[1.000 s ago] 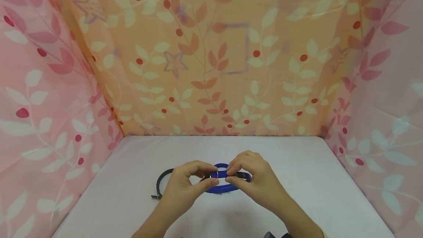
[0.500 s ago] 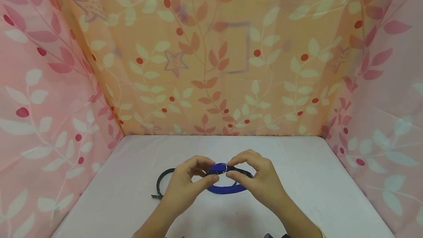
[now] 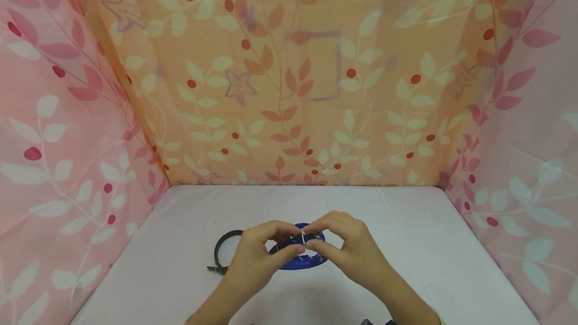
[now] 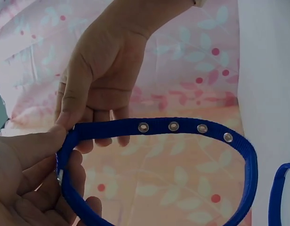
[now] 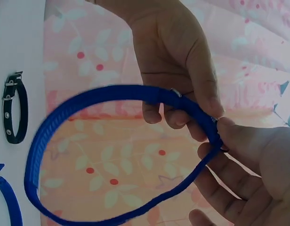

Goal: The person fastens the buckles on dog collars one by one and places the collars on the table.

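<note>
My left hand (image 3: 257, 252) and right hand (image 3: 354, 247) meet at the middle, thumbs and fingertips pinching a blue collar (image 4: 159, 126) at its buckle end. A thin metal ring or buckle (image 3: 303, 237) shows between the fingertips in the head view. The collar hangs as a loop, with several metal eyelets (image 4: 173, 126) along its strap in the left wrist view. In the right wrist view, a metal loop (image 5: 176, 92) sits on the strap close to the fingers. Fingers hide most of the buckle.
A black collar (image 3: 218, 247) lies curled on the white table (image 3: 384, 285), left of the hands. Another blue collar (image 4: 277, 193) rests on the table, behind the held one in the head view. Floral cloth walls (image 3: 289, 129) stand at the back and both sides.
The buckle section has turned between the fingers, its ring now edge-on in the head view. Both hands have come closer together, fingertips meeting at the ring. The black collar has stayed put.
</note>
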`<state>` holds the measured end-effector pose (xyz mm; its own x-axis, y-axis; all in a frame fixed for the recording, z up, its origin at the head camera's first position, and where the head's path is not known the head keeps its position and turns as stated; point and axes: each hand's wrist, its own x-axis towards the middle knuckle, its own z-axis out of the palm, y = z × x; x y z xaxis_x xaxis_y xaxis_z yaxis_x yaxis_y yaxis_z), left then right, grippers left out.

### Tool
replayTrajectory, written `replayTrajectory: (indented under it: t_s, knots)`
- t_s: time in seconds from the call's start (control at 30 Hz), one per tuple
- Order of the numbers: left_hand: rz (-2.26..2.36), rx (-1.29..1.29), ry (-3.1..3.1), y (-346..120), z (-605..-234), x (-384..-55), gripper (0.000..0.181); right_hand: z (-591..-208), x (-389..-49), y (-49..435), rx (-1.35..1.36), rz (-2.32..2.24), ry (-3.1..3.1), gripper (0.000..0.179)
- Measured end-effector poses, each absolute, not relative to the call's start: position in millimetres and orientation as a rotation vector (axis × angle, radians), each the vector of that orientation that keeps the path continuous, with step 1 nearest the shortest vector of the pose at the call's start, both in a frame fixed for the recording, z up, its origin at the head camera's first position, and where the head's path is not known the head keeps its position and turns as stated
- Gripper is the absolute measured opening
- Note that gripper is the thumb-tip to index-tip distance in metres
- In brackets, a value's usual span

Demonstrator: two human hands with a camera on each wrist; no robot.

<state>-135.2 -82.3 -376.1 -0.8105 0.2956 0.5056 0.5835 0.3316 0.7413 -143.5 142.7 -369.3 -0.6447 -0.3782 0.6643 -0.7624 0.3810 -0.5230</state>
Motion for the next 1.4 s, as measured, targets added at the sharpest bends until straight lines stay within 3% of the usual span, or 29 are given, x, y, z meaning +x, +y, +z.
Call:
replayTrajectory:
  t_s: [0.27,0.57,0.83,1.4]
  knots:
    - [-1.456,-0.827,-2.277,-79,-381,-139,0.023,-371,-144,141,0.898,1.346,-2.181,0.030]
    - [-1.458,-0.742,-2.291,-80,-376,-137,0.022,-366,-142,146,1.021,1.635,-2.174,0.049]
    - [-1.508,-0.820,-2.347,-80,-376,-136,0.017,-366,-140,143,0.995,1.689,-2.144,0.050]
    - [-1.682,-0.647,-2.135,-89,-365,-133,0.018,-363,-145,156,0.894,1.273,-2.392,0.019]
